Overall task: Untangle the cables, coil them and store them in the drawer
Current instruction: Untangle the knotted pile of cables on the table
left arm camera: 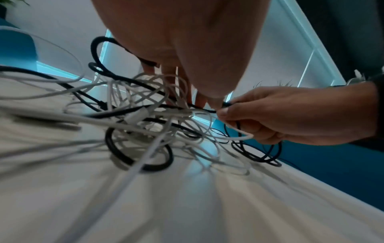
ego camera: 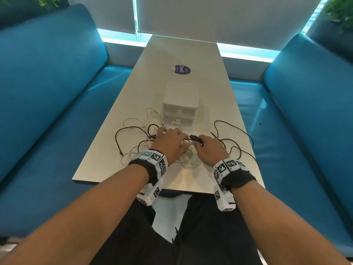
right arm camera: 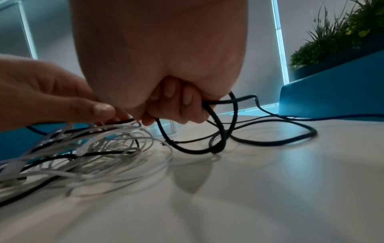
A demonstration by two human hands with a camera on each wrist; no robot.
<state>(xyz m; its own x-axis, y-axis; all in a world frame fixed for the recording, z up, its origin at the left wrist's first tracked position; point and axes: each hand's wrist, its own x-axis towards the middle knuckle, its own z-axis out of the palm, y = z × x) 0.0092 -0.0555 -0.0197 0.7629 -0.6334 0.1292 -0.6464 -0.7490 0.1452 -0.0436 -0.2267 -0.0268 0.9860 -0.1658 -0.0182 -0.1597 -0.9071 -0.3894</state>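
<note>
Blue benches flank a white table where black cables and white cables lie tangled near its near edge, before a closed white drawer unit. Right hand grips a black cable's plug end; left hand beside it reaches fingers down into the tangle, its grasp unclear

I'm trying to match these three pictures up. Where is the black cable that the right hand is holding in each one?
Head: black cable, centre, gripped by the right hand.
Left wrist: right of centre.
Right wrist: centre, looping right.
Shared landmark: white cable tangle.
</note>
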